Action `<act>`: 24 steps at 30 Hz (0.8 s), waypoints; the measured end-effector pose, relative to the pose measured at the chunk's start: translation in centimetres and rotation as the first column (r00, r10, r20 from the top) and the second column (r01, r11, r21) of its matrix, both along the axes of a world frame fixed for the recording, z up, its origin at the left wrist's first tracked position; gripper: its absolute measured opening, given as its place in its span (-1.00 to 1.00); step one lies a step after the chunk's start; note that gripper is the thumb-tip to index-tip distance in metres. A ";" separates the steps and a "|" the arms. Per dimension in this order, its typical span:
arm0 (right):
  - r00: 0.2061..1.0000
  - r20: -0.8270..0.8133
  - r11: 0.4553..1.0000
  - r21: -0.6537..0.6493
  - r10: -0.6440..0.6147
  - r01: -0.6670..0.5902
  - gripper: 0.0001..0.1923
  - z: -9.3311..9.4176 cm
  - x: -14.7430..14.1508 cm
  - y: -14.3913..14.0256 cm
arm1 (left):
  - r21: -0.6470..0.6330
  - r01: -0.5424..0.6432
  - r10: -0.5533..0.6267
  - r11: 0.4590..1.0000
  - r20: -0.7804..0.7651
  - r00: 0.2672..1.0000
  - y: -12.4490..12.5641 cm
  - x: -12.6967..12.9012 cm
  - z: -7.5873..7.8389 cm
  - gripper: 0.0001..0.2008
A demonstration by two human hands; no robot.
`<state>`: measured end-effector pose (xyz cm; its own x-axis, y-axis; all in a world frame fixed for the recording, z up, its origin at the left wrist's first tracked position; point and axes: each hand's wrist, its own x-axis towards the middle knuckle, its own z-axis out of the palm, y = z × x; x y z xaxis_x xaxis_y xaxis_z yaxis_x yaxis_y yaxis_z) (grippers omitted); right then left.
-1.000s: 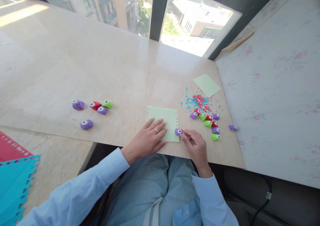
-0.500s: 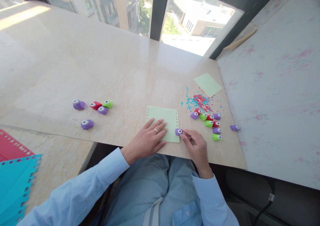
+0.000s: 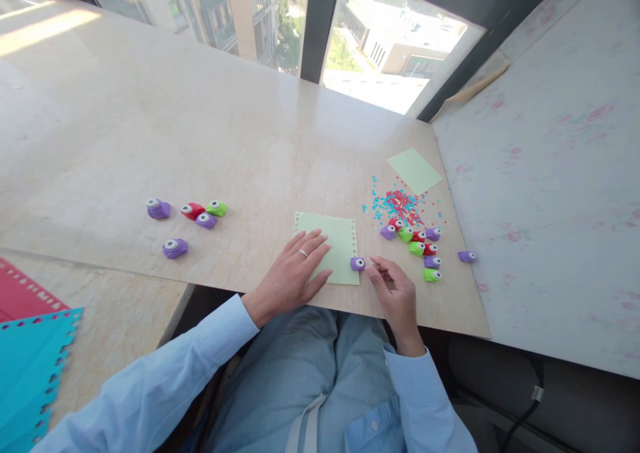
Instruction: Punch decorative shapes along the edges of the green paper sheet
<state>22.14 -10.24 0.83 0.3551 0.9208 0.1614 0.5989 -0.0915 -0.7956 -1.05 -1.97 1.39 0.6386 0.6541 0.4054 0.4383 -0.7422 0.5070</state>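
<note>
Right hand (image 3: 395, 291) grip is loosening: fingers opening, fingertips just touching the purple paper punch (image 3: 357, 263) at the green sheet's (image 3: 330, 246) right edge, near the surface's front edge. Left hand (image 3: 295, 274) is lying flat, open, pinning the sheet as before.

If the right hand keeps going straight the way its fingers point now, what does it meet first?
The right hand points up and left, its fingertips at the small purple punch on the right edge of the green paper sheet. The punch comes first, likely touching already; contact is hard to judge.
</note>
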 end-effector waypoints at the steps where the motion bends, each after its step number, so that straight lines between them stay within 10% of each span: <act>1: 0.998 -0.044 0.999 -0.005 -0.033 0.033 -0.68 0.1 0.0 0.0 | -0.019 -0.044 0.046 0.999 0.061 0.997 0.1 -0.1 0.0 -0.65; 8: 0.948 -0.307 0.993 -0.098 -0.087 0.060 -0.59 1.8 0.9 0.8 | -0.220 -0.296 0.345 0.929 0.235 0.908 1.2 -0.8 -0.4 -0.84; 24: 0.963 -0.107 0.882 -0.387 0.247 -0.269 -0.80 4.6 1.9 6.5 | -0.208 -0.264 0.300 0.942 0.165 0.940 3.0 -2.5 -1.2 -0.80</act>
<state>24.06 -3.75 5.42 0.0938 0.9645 -0.2467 0.6028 -0.2522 -0.7570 -3.50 1.04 0.15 0.3387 0.8692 0.3603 0.4973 -0.4905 0.7157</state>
